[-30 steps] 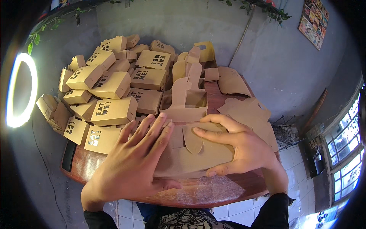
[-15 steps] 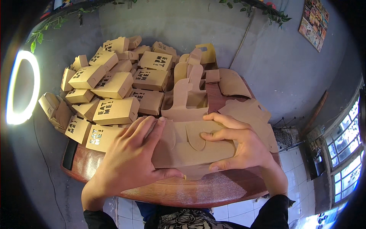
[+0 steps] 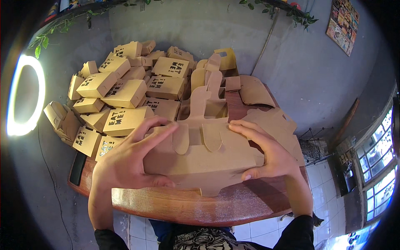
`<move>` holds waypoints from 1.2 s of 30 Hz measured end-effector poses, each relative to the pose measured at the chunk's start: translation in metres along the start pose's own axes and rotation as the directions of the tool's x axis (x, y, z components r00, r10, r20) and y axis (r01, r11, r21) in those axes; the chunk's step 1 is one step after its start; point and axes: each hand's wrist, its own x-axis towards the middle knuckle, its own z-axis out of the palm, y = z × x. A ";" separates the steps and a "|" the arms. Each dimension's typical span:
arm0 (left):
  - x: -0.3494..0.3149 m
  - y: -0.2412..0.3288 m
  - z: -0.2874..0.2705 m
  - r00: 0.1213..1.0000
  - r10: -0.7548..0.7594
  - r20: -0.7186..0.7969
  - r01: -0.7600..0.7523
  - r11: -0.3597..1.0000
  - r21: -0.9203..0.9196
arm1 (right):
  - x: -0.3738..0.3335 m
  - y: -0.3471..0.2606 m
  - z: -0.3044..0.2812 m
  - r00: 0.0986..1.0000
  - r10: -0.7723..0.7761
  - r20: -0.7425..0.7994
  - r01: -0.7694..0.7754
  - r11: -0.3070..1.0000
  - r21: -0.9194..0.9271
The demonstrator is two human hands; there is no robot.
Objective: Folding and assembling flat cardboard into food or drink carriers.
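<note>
Between my hands is a brown cardboard box, partly folded, near the front of the table. Two rounded flaps lie on its top, and a small tab hangs down at its front edge. My left hand grips the left end, fingers on top and thumb along the front face. Around the right end my right hand is wrapped the same way, its thumb at the front corner. Right behind it stand open cardboard carriers with raised rounded panels.
Folded printed boxes are heaped on the left of the wooden table. Flat cardboard blanks lie on the right. A black flat object rests at the left edge. A ring light glows at far left.
My hands have moved apart toward the box's two ends. My right thumb and fingers have left the rounded flap, and both flaps now show. More of the box's top is visible.
</note>
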 end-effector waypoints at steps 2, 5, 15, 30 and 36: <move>-0.002 -0.002 0.000 1.000 -0.019 0.002 0.019 1.000 -0.012 | 0.000 0.006 -0.003 0.998 -0.053 0.015 0.055 0.989 -0.139; -0.008 -0.010 0.003 0.997 0.028 -0.075 -0.031 0.999 -0.044 | -0.003 0.004 0.001 0.997 0.007 -0.081 -0.001 0.997 0.077; -0.019 -0.015 0.013 0.993 0.092 -0.075 -0.100 0.988 -0.117 | -0.010 0.012 -0.002 0.999 -0.033 -0.033 0.031 0.998 -0.053; 0.017 -0.008 0.050 0.918 -0.297 -0.264 0.071 0.776 -0.626 | 0.008 0.018 -0.007 0.911 0.400 -0.102 -0.251 0.732 0.634; 0.038 -0.022 0.076 0.918 -0.352 0.181 0.330 0.430 -0.840 | -0.011 0.027 0.017 0.607 0.762 -0.225 -0.361 0.517 0.776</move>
